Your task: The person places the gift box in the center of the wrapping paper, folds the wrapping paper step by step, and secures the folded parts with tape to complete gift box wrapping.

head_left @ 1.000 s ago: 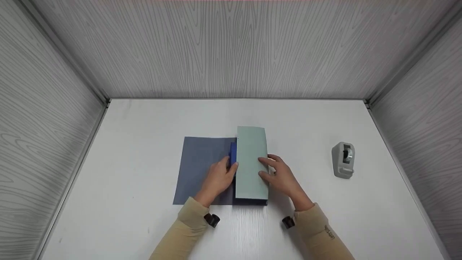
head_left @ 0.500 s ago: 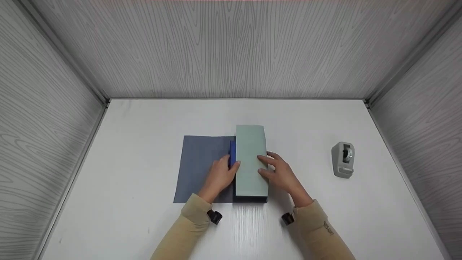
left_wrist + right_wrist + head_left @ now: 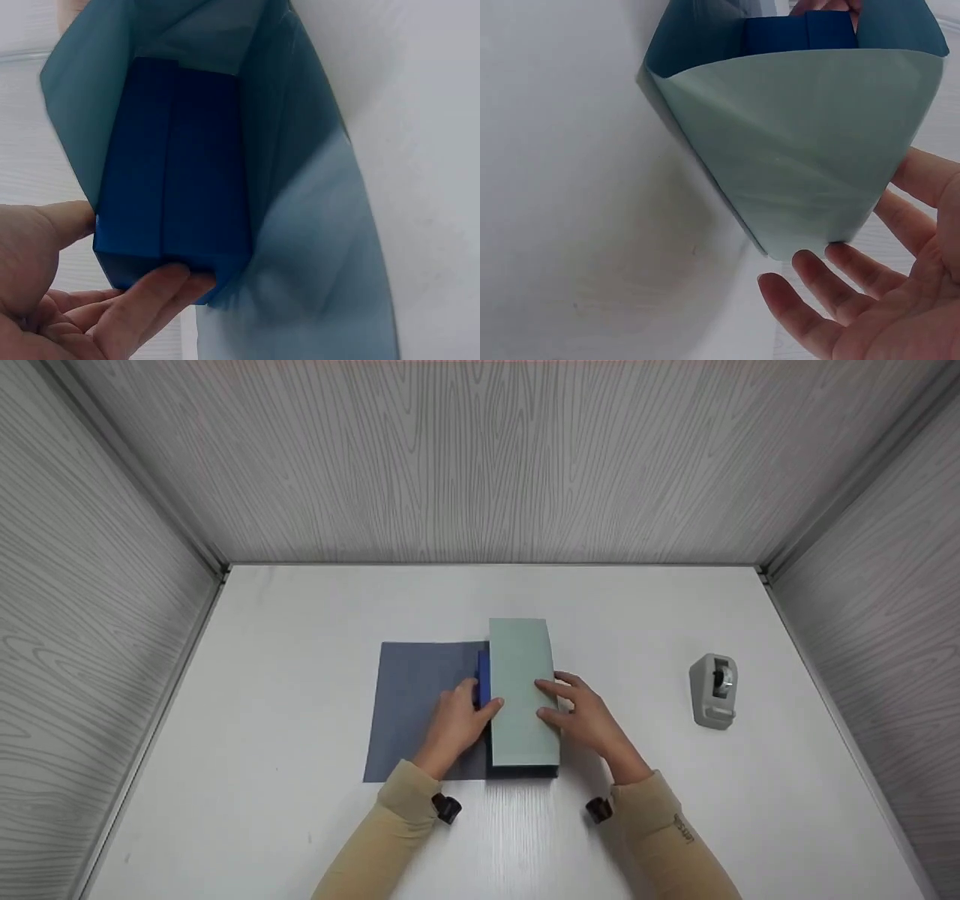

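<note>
A blue box (image 3: 484, 679) lies on a sheet of wrapping paper (image 3: 521, 690), pale green outside and dark grey-blue inside. One side of the sheet is folded over the box's top; the other lies flat to the left. My left hand (image 3: 457, 724) holds the box from its left side, thumb over the fold's edge. In the left wrist view, its fingers (image 3: 142, 304) press against the box's side face. My right hand (image 3: 585, 720) rests along the fold's right edge. Its fingers (image 3: 840, 289) are extended near the paper's green side in the right wrist view.
A grey tape dispenser (image 3: 716, 690) with a roll of tape stands at the right on the white table (image 3: 300, 675). Grey wood-grain panels (image 3: 480, 465) rise at the back and on both sides.
The left thumb has slid a little to the right, further onto the green fold. Paper, box and right hand have shifted slightly away from the body. The tape dispenser stays put.
</note>
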`<state>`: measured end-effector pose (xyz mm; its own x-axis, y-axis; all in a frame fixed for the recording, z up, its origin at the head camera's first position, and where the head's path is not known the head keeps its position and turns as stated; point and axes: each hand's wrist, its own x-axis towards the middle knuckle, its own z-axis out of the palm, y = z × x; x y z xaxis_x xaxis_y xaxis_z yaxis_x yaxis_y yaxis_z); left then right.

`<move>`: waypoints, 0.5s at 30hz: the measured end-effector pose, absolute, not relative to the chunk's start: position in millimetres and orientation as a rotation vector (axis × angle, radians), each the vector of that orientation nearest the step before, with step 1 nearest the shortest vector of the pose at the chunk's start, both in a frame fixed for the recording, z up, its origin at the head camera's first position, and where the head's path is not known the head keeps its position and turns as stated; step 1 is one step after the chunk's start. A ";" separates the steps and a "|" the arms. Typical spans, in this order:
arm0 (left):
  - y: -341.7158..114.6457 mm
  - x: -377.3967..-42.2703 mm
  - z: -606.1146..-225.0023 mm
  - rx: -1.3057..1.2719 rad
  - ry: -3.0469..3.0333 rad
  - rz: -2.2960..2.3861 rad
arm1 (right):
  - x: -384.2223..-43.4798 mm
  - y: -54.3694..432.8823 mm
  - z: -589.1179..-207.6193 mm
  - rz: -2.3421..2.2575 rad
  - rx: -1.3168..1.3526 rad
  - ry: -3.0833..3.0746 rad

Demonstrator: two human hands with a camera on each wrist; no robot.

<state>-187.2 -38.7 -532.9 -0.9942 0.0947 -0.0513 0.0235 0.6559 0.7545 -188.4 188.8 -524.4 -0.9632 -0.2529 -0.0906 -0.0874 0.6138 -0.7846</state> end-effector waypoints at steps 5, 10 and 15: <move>-37.8 -187.5 -533.5 0.101 2.755 1.306 | -195.5 190.4 -526.8 -1.394 -0.189 2.598; -36.2 -187.4 -533.3 0.102 2.730 1.344 | -200.6 190.4 -528.6 -1.448 -0.093 2.553; -34.8 -188.8 -533.7 0.095 2.712 1.349 | -204.2 188.4 -529.2 -1.456 -0.055 2.541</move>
<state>-188.8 -34.8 -533.7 -0.9919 0.1048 -0.0711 0.0065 0.6029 0.7978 -204.2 188.4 -529.2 -0.9768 -0.1370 -0.1644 0.0725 0.5110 -0.8565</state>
